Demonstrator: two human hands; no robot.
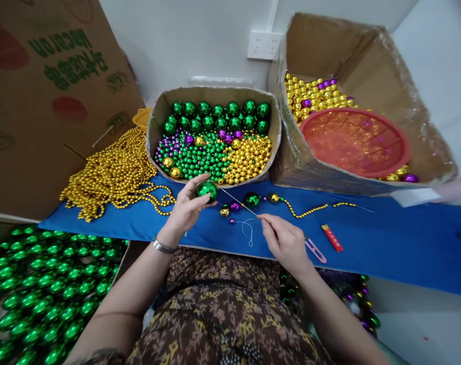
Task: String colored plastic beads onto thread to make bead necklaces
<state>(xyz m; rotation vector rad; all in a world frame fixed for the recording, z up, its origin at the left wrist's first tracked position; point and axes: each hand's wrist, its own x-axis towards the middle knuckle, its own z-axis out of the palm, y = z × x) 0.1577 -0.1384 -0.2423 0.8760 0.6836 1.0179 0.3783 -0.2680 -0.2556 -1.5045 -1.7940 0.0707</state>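
My left hand (pixel 186 205) is closed round a large shiny green ball (pixel 207 189), held just above the blue table cover (pixel 386 238). My right hand (pixel 283 238) pinches a thin needle (pixel 238 202) whose tip points into the green ball. White thread (pixel 248 230) loops down from it onto the cover. A partly strung line of beads (pixel 291 204), green, gold and purple, then small gold ones, lies on the cover to the right of the ball.
A cardboard box (pixel 154 121) of green, gold and purple beads stands behind my hands. A bigger box (pixel 291 157) at right holds gold beads and a red basket (pixel 355 142). Gold strands (pixel 116 175) lie left. Green balls (pixel 43 289) fill the lower left. Snips (pixel 316 250) and a red lighter (pixel 332 238) lie nearby.
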